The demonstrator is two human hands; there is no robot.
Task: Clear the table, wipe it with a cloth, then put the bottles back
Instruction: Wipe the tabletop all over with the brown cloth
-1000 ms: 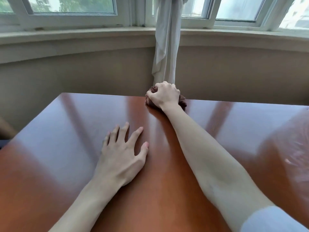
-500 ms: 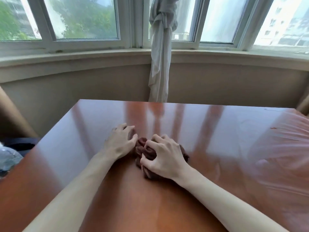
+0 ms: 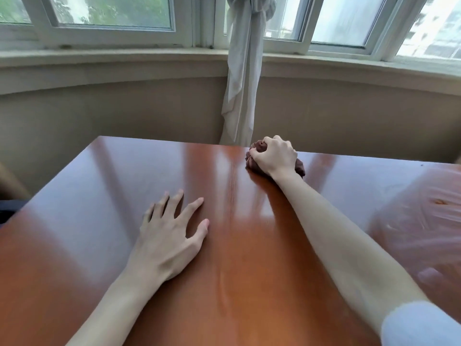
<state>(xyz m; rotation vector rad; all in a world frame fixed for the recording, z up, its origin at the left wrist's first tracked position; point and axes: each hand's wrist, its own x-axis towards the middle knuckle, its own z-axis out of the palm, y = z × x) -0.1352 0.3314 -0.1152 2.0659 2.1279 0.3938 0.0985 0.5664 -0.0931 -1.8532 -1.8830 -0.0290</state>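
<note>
My right hand grips the bunched dark red cloth and presses it onto the worktop at the far edge, just in front of the knotted curtain that hangs from the window. My arm is stretched nearly straight to get there. My left hand lies flat on the wood nearer to me, fingers spread and straight, holding nothing; I judge that it is bracing me while I lean forward.

As for progress, the clearing looks done: no bottles stand anywhere on the worktop that I can see, and none show elsewhere in view, so I cannot say where they wait. The wiping is the step in hand. With the cloth at the far rim, roughly mid-width, I reckon the middle strip is being covered, while the left side and the right end may yet need a pass. The glossy surface throws back broad reflections from the window, so I cannot tell wiped wood from unwiped.

On the right a sheet of thin clear plastic seems to lie over the worktop, with a small orange speck on it, though the blur there leaves me unsure what it is. It may need lifting before that end can be wiped. After that, the bottles go back.
</note>
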